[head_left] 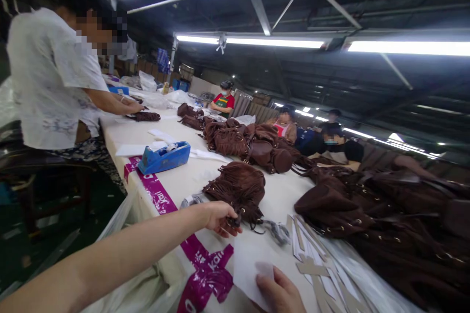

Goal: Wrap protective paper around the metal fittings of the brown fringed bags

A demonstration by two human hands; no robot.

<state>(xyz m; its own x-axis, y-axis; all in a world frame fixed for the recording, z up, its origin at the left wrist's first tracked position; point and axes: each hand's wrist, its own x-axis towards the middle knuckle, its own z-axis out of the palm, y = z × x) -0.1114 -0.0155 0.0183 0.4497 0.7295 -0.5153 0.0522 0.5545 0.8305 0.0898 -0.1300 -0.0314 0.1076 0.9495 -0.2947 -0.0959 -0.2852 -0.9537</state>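
Observation:
My left hand (219, 217) reaches across the white table (176, 183) and closes its fingers on the near edge of a brown fringed bag (238, 188). My right hand (279, 291) lies at the bottom edge, its fingers resting flat on a sheet of white paper (247, 264). A bit of crumpled grey wrapping (276, 230) lies just right of the bag. Flat card strips (310, 259) are fanned out beyond the paper.
A blue tray (164, 157) stands further up the table. Heaps of brown bags lie at the middle (249, 142) and at the right (385, 215). A person in a white shirt (51, 78) works at the left side. Other people sit beyond the far side. Magenta tape (205, 264) marks the near edge.

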